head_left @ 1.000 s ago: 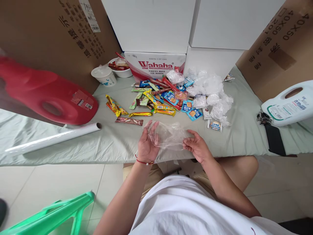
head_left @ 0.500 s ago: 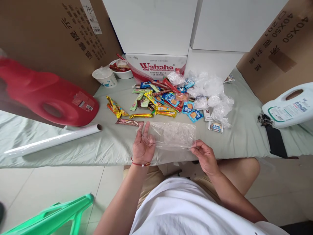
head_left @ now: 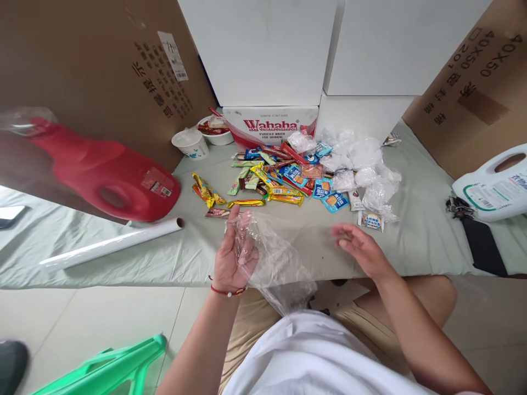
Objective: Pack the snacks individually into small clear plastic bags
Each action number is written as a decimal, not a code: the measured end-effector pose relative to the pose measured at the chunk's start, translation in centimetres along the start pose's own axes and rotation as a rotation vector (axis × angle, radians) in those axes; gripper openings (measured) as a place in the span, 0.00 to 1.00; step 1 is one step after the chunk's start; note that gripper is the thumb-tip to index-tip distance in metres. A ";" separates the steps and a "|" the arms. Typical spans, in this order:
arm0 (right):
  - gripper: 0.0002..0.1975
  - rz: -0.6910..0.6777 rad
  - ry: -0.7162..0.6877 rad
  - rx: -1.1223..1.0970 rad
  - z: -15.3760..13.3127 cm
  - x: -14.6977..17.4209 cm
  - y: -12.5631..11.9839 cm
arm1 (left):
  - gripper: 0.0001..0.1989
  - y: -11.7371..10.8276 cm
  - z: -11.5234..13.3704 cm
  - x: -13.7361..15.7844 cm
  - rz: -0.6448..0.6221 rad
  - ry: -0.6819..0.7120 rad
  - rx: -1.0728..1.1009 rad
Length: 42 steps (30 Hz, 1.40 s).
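Observation:
My left hand (head_left: 237, 249) is palm up, holding a sheet of clear plastic film (head_left: 284, 263) at its fingers. The crumpled film droops to the right and hangs past the table edge over my lap. Apart from the film, my right hand (head_left: 360, 247) hovers over the cloth to the right, its fingers spread and slightly blurred, with nothing in them. Beyond both hands lies a pile of packaged snacks, with yellow packets (head_left: 286, 196), blue packets (head_left: 334, 202) and a brown wrapper (head_left: 217, 212). Several clumps of clear plastic (head_left: 376, 189) sit at its right.
On the left lie a red jug (head_left: 111, 175) and a roll of plastic film (head_left: 119, 244). A paper cup (head_left: 190, 144) and a white bowl (head_left: 218, 138) stand behind. White boxes (head_left: 263, 49) form the back. A white jug (head_left: 494, 189) and black phone (head_left: 483, 247) are right; a green stool (head_left: 107, 367) is below.
My right hand has let go of the film and moved right. The film, stretched between both hands before, now droops from my left hand. The view has shifted slightly.

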State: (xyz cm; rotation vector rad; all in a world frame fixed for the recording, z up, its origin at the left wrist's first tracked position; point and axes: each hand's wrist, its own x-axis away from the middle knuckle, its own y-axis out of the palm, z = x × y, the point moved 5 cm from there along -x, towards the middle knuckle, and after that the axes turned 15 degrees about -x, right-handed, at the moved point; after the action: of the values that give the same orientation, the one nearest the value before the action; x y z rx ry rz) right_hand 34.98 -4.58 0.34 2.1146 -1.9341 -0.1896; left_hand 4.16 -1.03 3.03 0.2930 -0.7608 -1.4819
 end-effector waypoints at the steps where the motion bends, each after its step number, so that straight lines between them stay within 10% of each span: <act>1: 0.24 -0.003 -0.014 -0.057 0.3 -1.2 0.2 | 0.16 0.3 0.0 0.2 -0.012 0.001 -0.004; 4: 0.35 -0.178 0.113 -0.208 2.8 -3.9 3.7 | 0.16 0.6 -0.2 0.3 -0.017 -0.017 -0.026; 8: 0.22 -0.274 0.244 -0.403 5.8 -5.2 8.1 | 0.17 -1.0 -1.3 -0.4 0.065 -0.102 -0.137; 15: 0.18 -0.088 0.233 -0.598 4.5 -6.6 5.9 | 0.21 -4.2 -1.9 -1.5 0.209 -0.080 -0.332; 21: 0.40 -0.150 0.295 -0.342 5.9 -6.0 7.0 | 0.19 -3.0 -2.9 -1.6 0.127 -0.155 -0.240; 28: 0.23 -0.306 0.343 -0.088 3.6 -7.9 7.2 | 0.27 -3.4 -1.1 -1.5 -0.055 -0.157 -0.262; 32: 0.22 -0.214 0.220 -0.156 -0.1 -9.3 5.4 | 0.36 -3.2 -0.6 -1.3 -0.210 -0.098 -0.641; 37: 0.23 -0.197 0.158 -0.041 -3.6 -11.6 3.2 | 0.12 -1.0 -0.5 -3.2 -0.483 0.067 -1.592; 42: 0.18 -0.210 -0.179 0.322 -10.9 -11.7 2.0 | 0.10 1.2 4.9 -5.6 -0.129 0.445 -1.872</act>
State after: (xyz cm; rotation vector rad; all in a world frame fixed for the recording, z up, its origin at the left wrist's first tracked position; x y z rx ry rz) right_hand 34.85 8.02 10.31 2.5937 -1.9444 -0.1177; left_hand 2.56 5.81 5.85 -0.7517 1.1174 -1.5752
